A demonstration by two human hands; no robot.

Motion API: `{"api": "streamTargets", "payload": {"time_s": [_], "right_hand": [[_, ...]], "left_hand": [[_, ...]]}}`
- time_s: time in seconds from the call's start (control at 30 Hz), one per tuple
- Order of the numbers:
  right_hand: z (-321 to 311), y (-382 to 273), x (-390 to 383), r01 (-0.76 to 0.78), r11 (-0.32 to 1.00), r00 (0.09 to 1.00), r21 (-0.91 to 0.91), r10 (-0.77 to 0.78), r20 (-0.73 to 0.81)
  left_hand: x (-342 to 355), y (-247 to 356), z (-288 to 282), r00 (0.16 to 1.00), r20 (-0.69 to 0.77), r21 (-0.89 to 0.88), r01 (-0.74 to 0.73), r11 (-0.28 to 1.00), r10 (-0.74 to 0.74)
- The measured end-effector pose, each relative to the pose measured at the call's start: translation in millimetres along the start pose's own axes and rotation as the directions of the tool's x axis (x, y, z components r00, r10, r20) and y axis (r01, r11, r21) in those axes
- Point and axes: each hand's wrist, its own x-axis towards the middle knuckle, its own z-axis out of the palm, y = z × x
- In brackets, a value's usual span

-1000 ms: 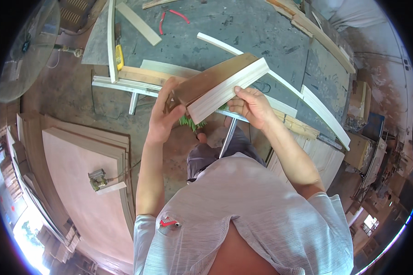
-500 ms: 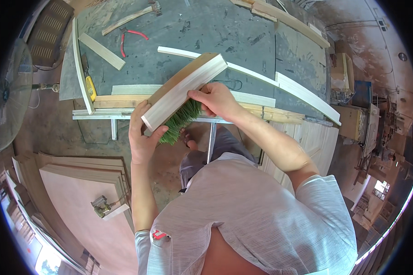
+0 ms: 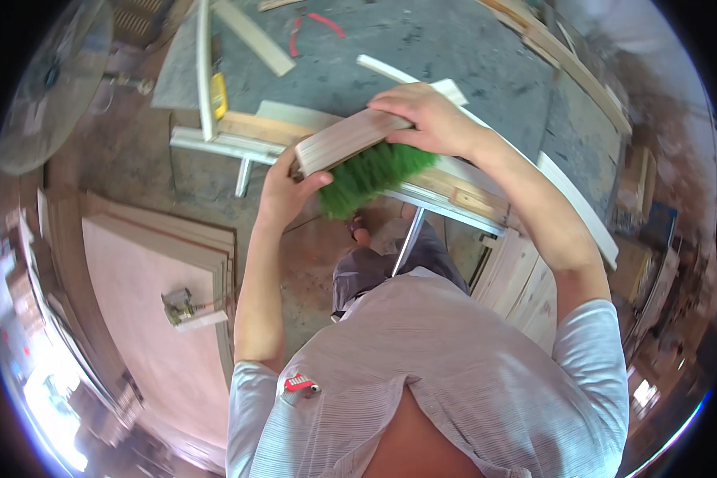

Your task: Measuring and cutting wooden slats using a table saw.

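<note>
Between my hands, above the near edge of the grey workbench (image 3: 454, 48), is a pale wooden block (image 3: 334, 142) with a dense fringe of green grass-like strands (image 3: 366, 179) hanging beneath it. My left hand (image 3: 285, 195) grips the block's left end, thumb at its lower corner. My right hand (image 3: 426, 119) is wrapped over the right part, fingers on top and thumb beside the green fringe. The far right tip of the piece is partly behind the fingers. Motion softens both hands' outlines slightly.
Wooden strips (image 3: 252, 38), red-handled pliers (image 3: 324, 24) and a yellow-handled tool (image 3: 218, 95) lie on the bench. A metal rail (image 3: 207, 139) runs along its front. Stacked boards (image 3: 143, 295) with a small tool (image 3: 179, 307) are at lower left, a fan (image 3: 52, 76) upper left.
My right hand has climbed from the block's lower side to grip over its top, and the block has tipped, exposing more green fringe. My left hand still holds the left end.
</note>
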Motion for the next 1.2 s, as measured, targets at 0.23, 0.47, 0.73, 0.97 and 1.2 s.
{"api": "streamTargets", "payload": {"time_s": [0.23,0.47,0.73,0.97,1.2], "right_hand": [[-7,-3,14,-0.046,0.998,0.995,-0.032,0.049,0.088],[-20,-8,30,-0.015,0.997,0.974,-0.071,0.03,0.224],[-28,-16,41,-0.221,0.973,0.933,0.065,0.192,0.304],[-29,-13,46,-0.225,0.973,0.918,0.044,0.196,0.346],[-29,-14,46,-0.231,0.972,0.922,0.032,0.208,0.326]], "left_hand": [[-3,14,-14,0.993,-0.109,0.162,-0.033,0.986,0.051],[4,-17,-11,0.943,-0.191,-0.013,-0.282,0.959,0.274],[6,-27,-4,0.976,-0.184,-0.311,-0.173,0.935,0.12],[7,-32,0,0.955,-0.234,-0.3,-0.248,0.921,0.181],[7,-32,0,0.957,-0.226,-0.31,-0.249,0.918,0.183]]}}
